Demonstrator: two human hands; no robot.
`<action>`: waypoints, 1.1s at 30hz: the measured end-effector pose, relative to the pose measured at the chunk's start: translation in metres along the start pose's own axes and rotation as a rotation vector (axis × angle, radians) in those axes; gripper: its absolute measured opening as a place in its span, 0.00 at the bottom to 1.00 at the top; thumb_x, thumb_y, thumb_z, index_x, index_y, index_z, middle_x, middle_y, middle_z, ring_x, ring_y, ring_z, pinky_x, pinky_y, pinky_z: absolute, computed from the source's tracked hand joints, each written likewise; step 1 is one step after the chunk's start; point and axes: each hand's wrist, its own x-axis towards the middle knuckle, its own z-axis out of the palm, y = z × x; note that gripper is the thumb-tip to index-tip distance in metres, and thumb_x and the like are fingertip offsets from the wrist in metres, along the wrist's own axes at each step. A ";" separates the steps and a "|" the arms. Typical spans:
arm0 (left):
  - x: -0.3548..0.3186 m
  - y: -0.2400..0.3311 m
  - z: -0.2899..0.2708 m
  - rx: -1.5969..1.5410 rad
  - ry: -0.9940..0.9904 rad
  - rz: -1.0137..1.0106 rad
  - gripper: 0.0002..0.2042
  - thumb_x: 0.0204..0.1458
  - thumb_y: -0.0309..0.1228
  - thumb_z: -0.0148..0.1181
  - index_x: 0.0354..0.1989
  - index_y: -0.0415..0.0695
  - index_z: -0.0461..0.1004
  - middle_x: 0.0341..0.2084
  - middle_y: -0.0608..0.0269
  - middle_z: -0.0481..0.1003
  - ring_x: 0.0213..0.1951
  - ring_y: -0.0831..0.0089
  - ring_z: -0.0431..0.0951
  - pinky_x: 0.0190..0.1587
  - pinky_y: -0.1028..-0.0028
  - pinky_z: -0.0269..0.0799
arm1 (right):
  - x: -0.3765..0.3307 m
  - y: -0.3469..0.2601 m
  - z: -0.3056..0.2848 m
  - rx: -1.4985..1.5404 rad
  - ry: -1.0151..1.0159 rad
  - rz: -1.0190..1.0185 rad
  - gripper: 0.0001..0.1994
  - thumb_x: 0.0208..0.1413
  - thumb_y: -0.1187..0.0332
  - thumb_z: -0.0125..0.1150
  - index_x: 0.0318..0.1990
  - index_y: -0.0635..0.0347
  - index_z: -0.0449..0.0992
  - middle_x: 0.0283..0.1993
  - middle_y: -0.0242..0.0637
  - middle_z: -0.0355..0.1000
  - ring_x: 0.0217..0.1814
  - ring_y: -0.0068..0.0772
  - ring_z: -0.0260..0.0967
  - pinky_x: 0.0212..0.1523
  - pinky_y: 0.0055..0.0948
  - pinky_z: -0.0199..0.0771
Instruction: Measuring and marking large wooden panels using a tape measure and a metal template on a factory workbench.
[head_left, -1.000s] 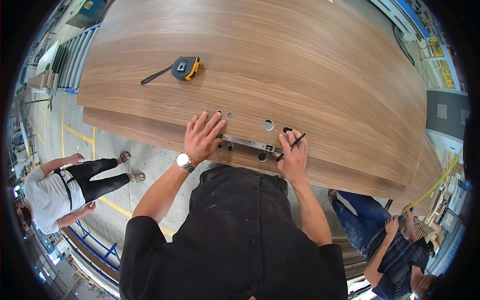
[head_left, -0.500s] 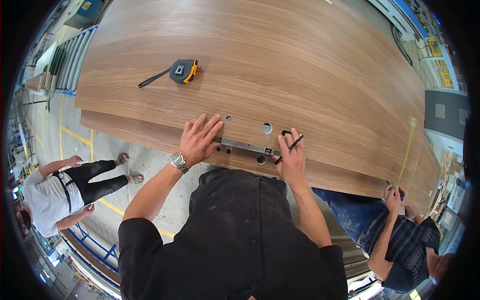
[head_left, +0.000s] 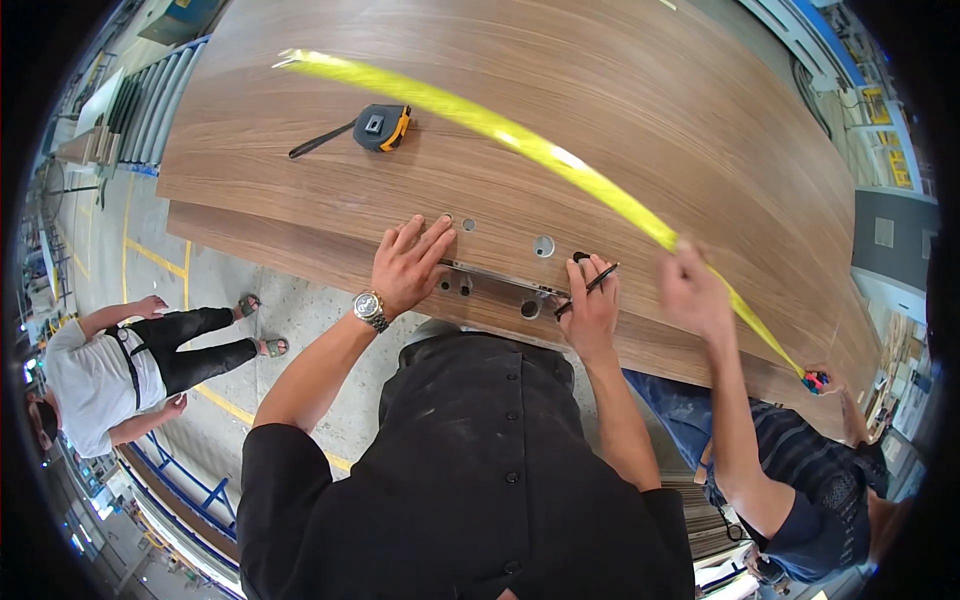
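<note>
My left hand (head_left: 405, 270) lies with its fingers spread on the wood-grain door panel (head_left: 620, 130), its thumb over the front edge. A wristwatch (head_left: 369, 309) is on that wrist. Between my hands, a slim metal lock faceplate (head_left: 505, 281) runs along the panel's edge, seen nearly edge-on. At its right end, my right hand (head_left: 590, 312) holds a thin black pencil (head_left: 602, 278) slantwise between its fingers, the fingertips on the panel beside a dark hole (head_left: 581, 257). Round holes (head_left: 543, 246) pierce the panel face near the edge.
A second panel (head_left: 300, 262) lies underneath, sticking out toward me. A black-and-orange tape measure (head_left: 382, 128) rests at the far left. At the right, a co-worker's hand (head_left: 697, 292) holds a yellow tape blade (head_left: 470, 118) stretched across the panel. Another person (head_left: 105, 370) is at the left.
The co-worker's yellow tape blade now extends across the panel, with one hand on it. The faceplate shows narrower than before. My hands stay in nearly the same places.
</note>
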 end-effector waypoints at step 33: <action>-0.005 -0.005 0.010 0.025 0.155 0.089 0.30 0.43 0.40 0.71 0.58 0.46 0.76 0.58 0.64 0.76 0.58 0.59 0.73 0.56 0.59 0.69 | 0.168 -0.081 0.066 -2.065 -0.174 -1.285 0.17 0.74 0.61 0.42 0.53 0.66 0.71 0.37 0.50 0.77 0.29 0.38 0.75 0.25 0.38 0.77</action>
